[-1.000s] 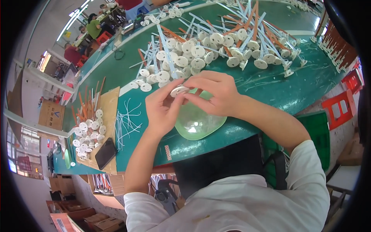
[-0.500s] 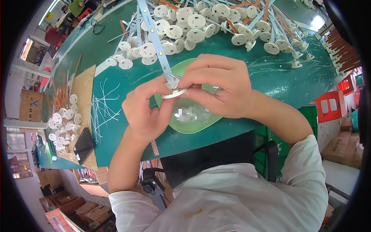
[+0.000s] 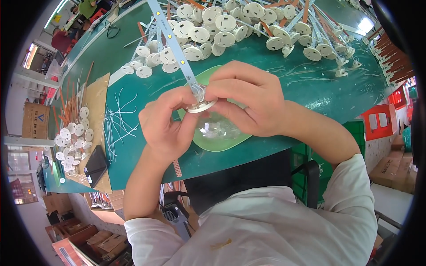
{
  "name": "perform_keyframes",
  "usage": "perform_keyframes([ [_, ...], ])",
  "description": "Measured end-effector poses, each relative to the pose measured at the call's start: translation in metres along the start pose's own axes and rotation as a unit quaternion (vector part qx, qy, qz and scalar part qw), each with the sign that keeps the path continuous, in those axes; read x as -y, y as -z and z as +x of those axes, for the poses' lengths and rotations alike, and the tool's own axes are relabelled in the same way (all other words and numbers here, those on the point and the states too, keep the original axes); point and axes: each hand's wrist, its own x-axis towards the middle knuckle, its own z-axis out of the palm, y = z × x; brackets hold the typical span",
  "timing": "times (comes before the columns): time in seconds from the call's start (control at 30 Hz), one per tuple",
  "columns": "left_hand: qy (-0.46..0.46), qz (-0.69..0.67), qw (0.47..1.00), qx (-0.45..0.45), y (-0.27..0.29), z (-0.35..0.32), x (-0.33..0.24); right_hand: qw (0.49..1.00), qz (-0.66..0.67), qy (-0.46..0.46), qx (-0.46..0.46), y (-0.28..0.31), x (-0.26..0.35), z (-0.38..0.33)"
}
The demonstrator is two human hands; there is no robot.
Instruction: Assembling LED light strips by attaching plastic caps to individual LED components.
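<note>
Over a green bowl (image 3: 222, 142), both my hands pinch one white round base (image 3: 202, 107) by its sides. From the base a long LED strip (image 3: 178, 55) with small yellow chips rises up and to the left. Thin white wires (image 3: 199, 91) loop where the strip meets the base. My left hand (image 3: 167, 119) has thumb and fingers closed on the base's left edge. Closed on the right side, beside the wires, is my right hand (image 3: 248, 99); its fingertips partly hide the wires. Small clear pieces (image 3: 219, 130) lie in the bowl.
A large heap of white round bases on strips (image 3: 224, 39) covers the far side of the green table (image 3: 146, 170). To the left, cut white wires (image 3: 119, 126) lie beside a cardboard sheet bearing a phone (image 3: 96, 166) and more bases (image 3: 74, 137). Red crates (image 3: 380, 120) stand at right.
The LED strip's upper end has tilted further to the left. Both hands keep hold of the base, and the right hand has shifted slightly left.
</note>
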Motion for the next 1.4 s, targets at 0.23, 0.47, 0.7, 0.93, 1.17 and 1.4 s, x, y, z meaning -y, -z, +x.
perform_keyframes([
  [0.23, 0.081, -0.057, 0.995, -0.024, -0.010, 0.002, -0.004, 0.993, -0.107, 0.030, -0.029, -0.002, -0.005, -0.003],
  [0.47, 0.069, 0.026, 0.996, -0.044, -0.023, -0.003, -0.004, 0.985, -0.151, 0.051, -0.061, -0.004, -0.007, -0.004],
  [0.7, 0.170, -0.054, 0.982, -0.063, -0.020, 0.002, -0.006, 0.992, -0.115, 0.045, -0.026, 0.001, -0.016, 0.001],
  [0.93, 0.100, 0.017, 0.995, -0.018, -0.017, 0.000, -0.001, 0.995, -0.098, 0.017, -0.011, 0.000, -0.010, -0.002],
  [1.17, 0.049, 0.063, 0.997, 0.006, -0.013, 0.000, 0.002, 0.997, -0.078, 0.018, -0.022, -0.001, -0.009, -0.002],
  [1.4, 0.119, 0.023, 0.992, 0.020, -0.003, 0.010, 0.005, 0.998, -0.064, -0.011, -0.017, 0.000, -0.011, 0.002],
])
